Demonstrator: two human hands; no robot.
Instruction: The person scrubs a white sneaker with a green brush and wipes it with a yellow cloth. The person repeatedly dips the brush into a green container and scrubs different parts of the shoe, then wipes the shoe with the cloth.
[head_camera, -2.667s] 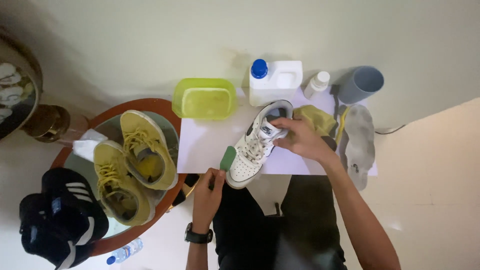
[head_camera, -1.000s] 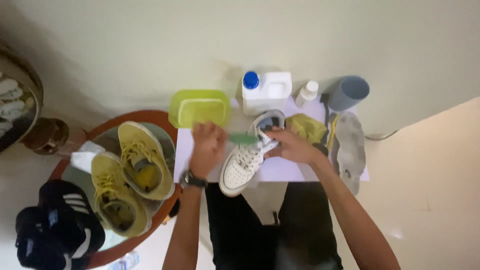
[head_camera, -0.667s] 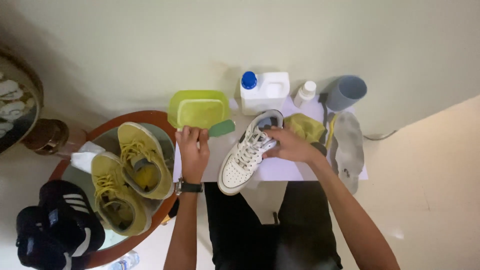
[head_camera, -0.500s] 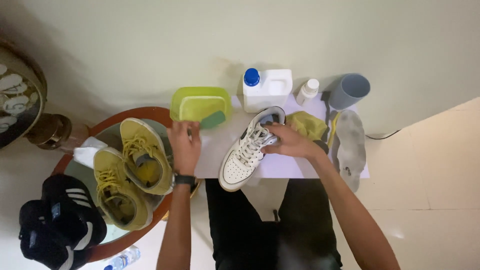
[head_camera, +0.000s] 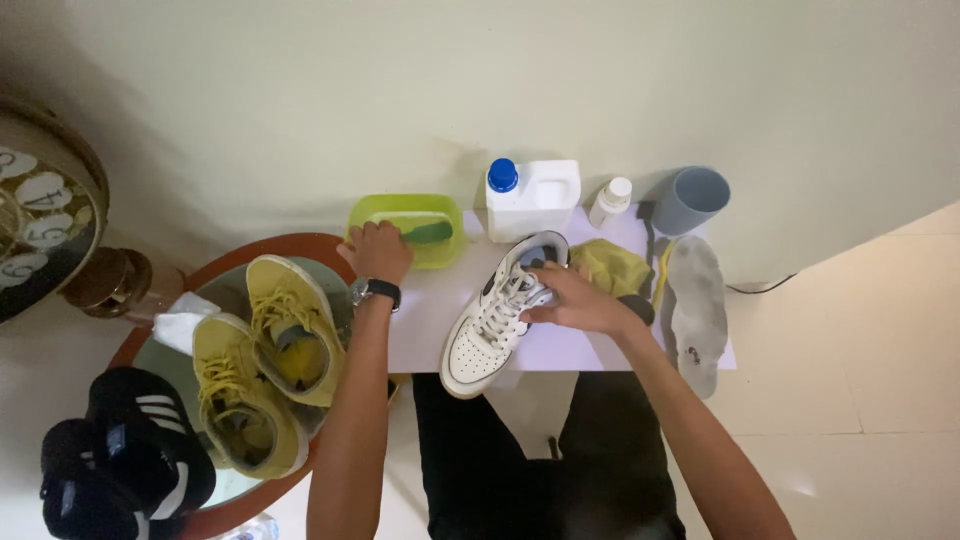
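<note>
My left hand (head_camera: 377, 251) gripping the green brush (head_camera: 428, 233) over the green tub (head_camera: 366, 212) at the table's back-left corner, right hand (head_camera: 572, 300) fingers clamping the white sneaker (head_camera: 480, 334) mid-table, toe overhanging the front edge

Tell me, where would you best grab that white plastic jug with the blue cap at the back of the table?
Probably by the neck under the blue cap, coming from above. The white plastic jug stands upright against the wall, with the green tub to its left and a small white bottle close on its right, so the sides are crowded. Whether it has a handle cannot be told.
</note>
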